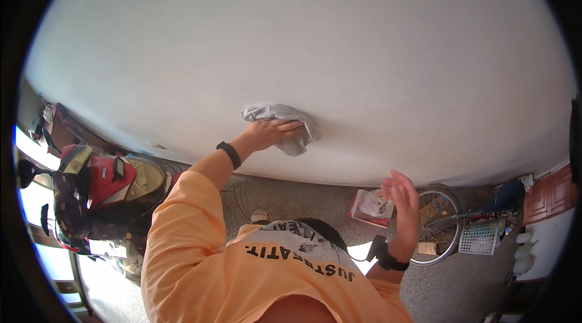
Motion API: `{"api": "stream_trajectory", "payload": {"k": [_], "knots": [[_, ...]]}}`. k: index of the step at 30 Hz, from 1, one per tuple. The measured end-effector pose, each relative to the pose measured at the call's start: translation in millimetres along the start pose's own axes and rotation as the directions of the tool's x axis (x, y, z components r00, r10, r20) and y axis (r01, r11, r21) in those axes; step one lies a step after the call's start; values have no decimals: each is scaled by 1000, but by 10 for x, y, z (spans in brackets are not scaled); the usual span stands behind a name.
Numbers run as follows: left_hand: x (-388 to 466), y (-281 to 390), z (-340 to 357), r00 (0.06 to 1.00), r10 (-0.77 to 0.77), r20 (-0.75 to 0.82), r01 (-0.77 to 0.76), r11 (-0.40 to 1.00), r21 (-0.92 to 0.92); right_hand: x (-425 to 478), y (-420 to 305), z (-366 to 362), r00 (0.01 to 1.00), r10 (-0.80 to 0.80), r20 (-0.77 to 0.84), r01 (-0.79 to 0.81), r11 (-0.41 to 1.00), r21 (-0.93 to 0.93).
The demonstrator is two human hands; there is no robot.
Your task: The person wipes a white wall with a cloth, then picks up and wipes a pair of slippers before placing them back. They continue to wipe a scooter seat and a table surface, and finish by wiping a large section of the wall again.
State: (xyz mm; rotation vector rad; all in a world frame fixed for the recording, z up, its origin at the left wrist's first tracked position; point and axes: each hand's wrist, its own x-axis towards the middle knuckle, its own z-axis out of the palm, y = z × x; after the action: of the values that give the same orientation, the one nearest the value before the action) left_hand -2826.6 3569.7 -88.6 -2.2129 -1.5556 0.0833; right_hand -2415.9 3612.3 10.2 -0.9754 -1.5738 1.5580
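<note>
My left hand [278, 132] lies flat on a grey cloth [295, 143] and presses it against a white wall [386, 41]. The cloth is bunched, with its folds showing above and below the fingers. Thin dark scratch-like marks run on the wall just above the cloth. My right hand [402, 193] is raised near the lower part of the wall, with its fingers loosely bent and nothing in it.
A red motor scooter [111, 177] stands at the left. On the floor at the right are a red and white box [357, 214] with a plastic bag [376, 203] on it, and a bicycle [454, 227] with a white basket [478, 239]. Beyond is a reddish-brown panel [548, 195].
</note>
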Motion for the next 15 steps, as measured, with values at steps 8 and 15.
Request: {"api": "stream_trajectory", "payload": {"k": [8, 15], "knots": [[-180, -898, -1326, 825, -377, -421, 398, 916, -41, -21, 20, -85, 1000, 9, -23, -9, 1000, -17], [624, -1283, -2317, 172, -497, -851, 484, 795, -366, 68, 17, 86, 997, 23, 68, -23, 1000, -6]]}}
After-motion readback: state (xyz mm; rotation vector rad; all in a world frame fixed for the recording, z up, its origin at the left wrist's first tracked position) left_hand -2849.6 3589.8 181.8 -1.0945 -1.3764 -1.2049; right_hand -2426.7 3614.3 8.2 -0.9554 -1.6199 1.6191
